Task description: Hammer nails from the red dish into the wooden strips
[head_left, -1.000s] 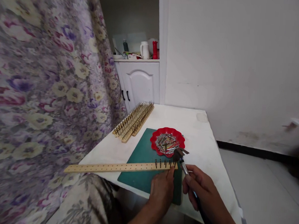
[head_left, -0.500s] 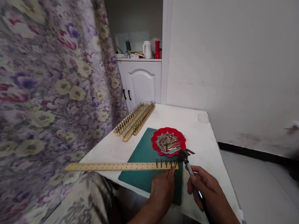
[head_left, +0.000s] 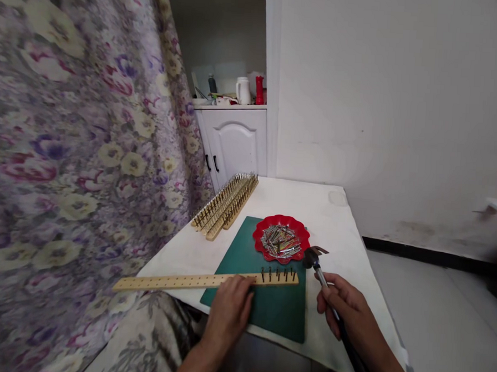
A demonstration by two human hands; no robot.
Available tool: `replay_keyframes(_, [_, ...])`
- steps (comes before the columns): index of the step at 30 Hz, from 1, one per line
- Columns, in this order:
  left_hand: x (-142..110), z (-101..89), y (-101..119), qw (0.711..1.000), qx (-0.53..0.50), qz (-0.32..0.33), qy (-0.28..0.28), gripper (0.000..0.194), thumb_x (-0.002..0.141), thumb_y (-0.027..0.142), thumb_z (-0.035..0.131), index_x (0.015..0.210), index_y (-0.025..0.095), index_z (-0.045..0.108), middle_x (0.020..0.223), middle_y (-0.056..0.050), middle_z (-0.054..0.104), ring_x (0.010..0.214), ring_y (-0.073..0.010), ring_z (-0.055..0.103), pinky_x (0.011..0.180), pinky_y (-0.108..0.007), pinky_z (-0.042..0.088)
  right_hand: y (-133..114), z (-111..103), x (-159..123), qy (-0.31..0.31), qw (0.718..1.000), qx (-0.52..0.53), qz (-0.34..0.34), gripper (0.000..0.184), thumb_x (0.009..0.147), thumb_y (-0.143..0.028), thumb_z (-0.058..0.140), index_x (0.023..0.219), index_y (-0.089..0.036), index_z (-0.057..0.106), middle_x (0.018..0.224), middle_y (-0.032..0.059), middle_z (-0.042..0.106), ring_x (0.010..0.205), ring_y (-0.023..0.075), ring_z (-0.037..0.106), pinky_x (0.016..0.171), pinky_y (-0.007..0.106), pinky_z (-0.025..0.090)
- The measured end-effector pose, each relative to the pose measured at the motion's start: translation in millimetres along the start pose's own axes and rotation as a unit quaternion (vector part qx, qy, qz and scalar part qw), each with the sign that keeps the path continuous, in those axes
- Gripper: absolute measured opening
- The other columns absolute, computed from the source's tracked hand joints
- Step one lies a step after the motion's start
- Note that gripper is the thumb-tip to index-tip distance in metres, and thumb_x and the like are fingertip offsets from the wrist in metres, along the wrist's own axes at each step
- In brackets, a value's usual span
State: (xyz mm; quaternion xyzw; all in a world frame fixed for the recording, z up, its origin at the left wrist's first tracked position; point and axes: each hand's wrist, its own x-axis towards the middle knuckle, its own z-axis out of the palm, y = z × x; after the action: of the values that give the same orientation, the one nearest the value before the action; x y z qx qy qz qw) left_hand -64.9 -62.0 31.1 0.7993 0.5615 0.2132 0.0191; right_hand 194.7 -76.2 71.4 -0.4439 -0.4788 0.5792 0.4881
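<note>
A long wooden strip (head_left: 177,282) with rows of small holes lies across the front of the table, its left end jutting past the edge. Several nails (head_left: 277,274) stand upright in its right end. My left hand (head_left: 230,303) grips the strip just left of those nails, its fingers over the top. In my right hand (head_left: 344,305) is a hammer (head_left: 322,276), held by the handle with its head raised near the strip's right end. A red scalloped dish (head_left: 302,231) full of loose nails (head_left: 279,240) sits behind the strip.
Under the strip and part of the dish lies a green mat (head_left: 267,314) on the white table (head_left: 314,203). Several nail-studded wooden strips (head_left: 226,204) lie together at the back left. A floral curtain (head_left: 86,172) hangs along the left, with a white cabinet (head_left: 240,144) behind the table.
My left hand has moved left along the strip, away from the nails at its right end. My right hand still holds the hammer in nearly the same place. The view has shifted slightly.
</note>
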Motion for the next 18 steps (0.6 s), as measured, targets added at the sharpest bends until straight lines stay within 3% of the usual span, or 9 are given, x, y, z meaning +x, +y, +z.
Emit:
replay_keyframes(4, [5.0, -11.2, -44.1, 0.999, 0.045, -0.013, 0.020, 0.035, 0.085, 0.030, 0.049, 0.119, 0.020, 0.055, 0.114, -0.011, 0.060, 0.107, -0.0258, 0.053, 0.091, -0.043, 0.043, -0.2, -7.6, 1.7, 0.022, 1.000, 0.003, -0.013, 0.028, 0.087, -0.040, 0.053, 0.103, -0.018, 0.051, 0.062, -0.0042, 0.060, 0.029, 0.0042, 0.041, 0.031, 0.017, 0.025])
replay_keyframes(7, [8.3, -7.6, -53.8, 0.999, 0.040, -0.010, -0.007, 0.030, 0.088, 0.028, 0.045, 0.113, 0.019, 0.059, 0.110, -0.010, 0.061, 0.101, -0.0234, 0.056, 0.088, -0.040, 0.044, 0.4, -11.8, 2.2, 0.036, 0.999, 0.004, -0.017, 0.026, 0.087, -0.039, 0.052, 0.102, -0.017, 0.051, 0.061, -0.0044, 0.059, 0.029, 0.0042, 0.041, 0.031, 0.016, 0.027])
replay_keyframes(18, [23.3, 8.7, -16.6, 0.999, 0.029, -0.007, -0.044, 0.027, 0.090, 0.029, 0.044, 0.109, 0.020, 0.060, 0.104, -0.009, 0.061, 0.093, -0.0236, 0.055, 0.081, -0.037, 0.042, -8.8, -16.9, -2.8, 0.047, 0.999, 0.010, -0.025, 0.024, 0.089, -0.038, 0.051, 0.102, -0.018, 0.052, 0.063, -0.0046, 0.059, 0.031, 0.0033, 0.041, 0.033, 0.016, 0.028])
